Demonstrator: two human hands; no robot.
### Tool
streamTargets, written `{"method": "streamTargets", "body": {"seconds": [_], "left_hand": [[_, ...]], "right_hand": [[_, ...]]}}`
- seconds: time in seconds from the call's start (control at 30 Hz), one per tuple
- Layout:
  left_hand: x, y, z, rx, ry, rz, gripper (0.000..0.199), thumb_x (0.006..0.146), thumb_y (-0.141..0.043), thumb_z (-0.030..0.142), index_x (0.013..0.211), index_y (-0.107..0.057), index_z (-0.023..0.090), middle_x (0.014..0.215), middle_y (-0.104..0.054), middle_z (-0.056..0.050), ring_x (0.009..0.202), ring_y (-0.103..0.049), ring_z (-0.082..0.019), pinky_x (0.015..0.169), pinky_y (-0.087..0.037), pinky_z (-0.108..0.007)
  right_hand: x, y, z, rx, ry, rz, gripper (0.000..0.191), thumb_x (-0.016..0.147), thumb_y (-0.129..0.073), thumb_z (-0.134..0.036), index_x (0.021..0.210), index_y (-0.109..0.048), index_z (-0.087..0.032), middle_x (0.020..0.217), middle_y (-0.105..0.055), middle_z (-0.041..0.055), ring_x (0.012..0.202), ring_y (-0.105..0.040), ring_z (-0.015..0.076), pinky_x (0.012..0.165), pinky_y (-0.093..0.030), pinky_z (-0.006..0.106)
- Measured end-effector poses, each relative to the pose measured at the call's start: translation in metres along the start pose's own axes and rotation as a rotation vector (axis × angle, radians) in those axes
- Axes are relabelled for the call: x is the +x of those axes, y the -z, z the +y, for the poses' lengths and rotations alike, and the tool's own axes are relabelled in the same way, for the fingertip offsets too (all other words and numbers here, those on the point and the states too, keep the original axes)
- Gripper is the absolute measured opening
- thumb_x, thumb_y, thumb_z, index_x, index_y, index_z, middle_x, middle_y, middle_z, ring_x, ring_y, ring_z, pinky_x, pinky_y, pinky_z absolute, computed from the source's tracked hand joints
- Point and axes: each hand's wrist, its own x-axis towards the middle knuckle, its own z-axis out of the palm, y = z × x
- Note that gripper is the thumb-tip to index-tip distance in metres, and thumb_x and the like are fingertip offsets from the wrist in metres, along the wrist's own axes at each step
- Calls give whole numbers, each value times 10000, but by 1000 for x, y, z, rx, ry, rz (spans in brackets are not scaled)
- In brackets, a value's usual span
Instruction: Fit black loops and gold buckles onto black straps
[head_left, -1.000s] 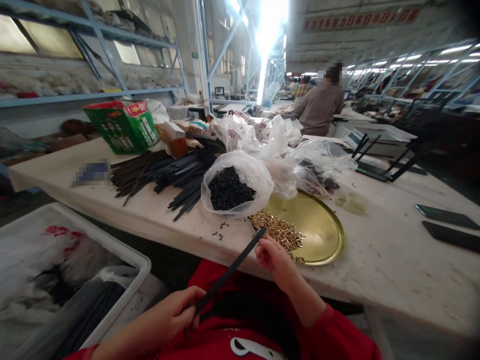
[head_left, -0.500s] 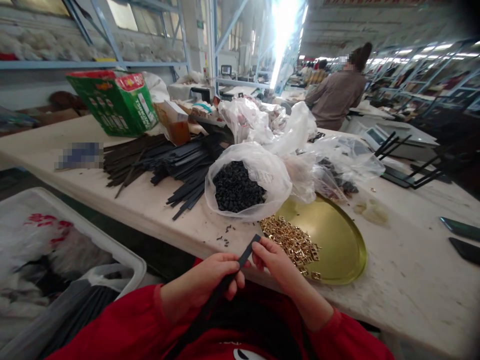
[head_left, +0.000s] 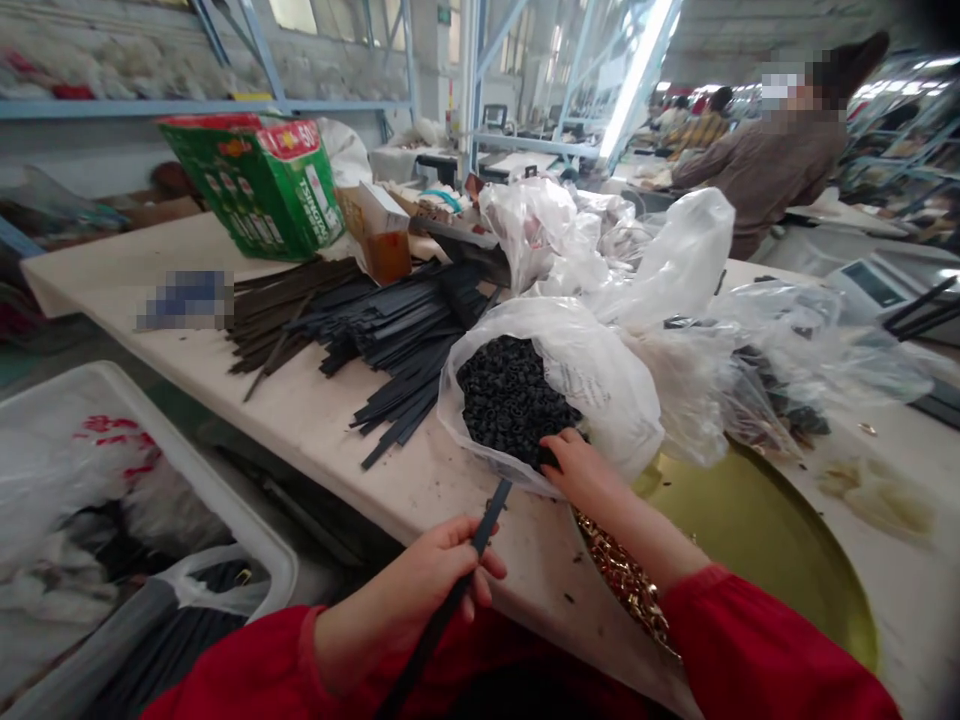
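Note:
My left hand (head_left: 442,570) is closed around a long black strap (head_left: 491,512). The strap's flat end points up and away past the fingers, and its tail runs down towards my lap. My right hand (head_left: 581,468) reaches over the near rim of a white plastic bag (head_left: 615,400). Its fingertips, slightly apart, touch the heap of small black loops (head_left: 510,390) inside; whether a loop is between them is hard to see. Under my right forearm lie small gold metal buckles (head_left: 619,565), on the left side of a round gold tray (head_left: 780,540).
Bundles of black straps (head_left: 405,340) and brown strips (head_left: 277,315) lie left of the bag. Behind them stand a green box (head_left: 255,190) and a small carton (head_left: 382,235). Clear bags (head_left: 817,340) crowd the right. A white bin (head_left: 277,540) stands below left. A person (head_left: 765,150) is beyond the table.
My right hand has left the strap's end and moved up to the loops in the bag. My left hand still holds the strap. The view has shifted, so the table's things appear larger.

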Motion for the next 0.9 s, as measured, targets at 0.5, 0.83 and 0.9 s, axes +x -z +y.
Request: {"method": "streamTargets", "body": {"seconds": [0.5, 0.83, 0.9], "left_hand": [[-17, 2, 6, 260, -188, 76, 313, 688, -489, 414, 821, -537, 134, 623, -534, 26, 402, -382, -47, 384, -276, -160], [12, -21, 0, 349, -262, 110, 343, 748, -431, 347, 993, -508, 120, 554, -510, 49, 351, -384, -59, 336, -258, -154], [20, -24, 1, 366, -263, 121, 323, 753, -409, 304, 1004, -492, 118, 555, -511, 45, 354, -410, -64, 334, -270, -149]], "right_hand": [[-11, 13, -9, 122, -14, 142, 102, 733, -553, -102, 785, -591, -182, 892, -541, 60, 771, -555, 177, 667, -372, 274], [-19, 19, -3, 666, -143, 407, 106, 630, -530, -228, 711, -585, -186, 668, -590, 4, 672, -545, 178, 665, -425, 310], [-19, 19, -2, 799, -172, 412, 110, 597, -540, -235, 691, -574, -189, 630, -575, -7, 644, -540, 173, 645, -433, 312]]}}
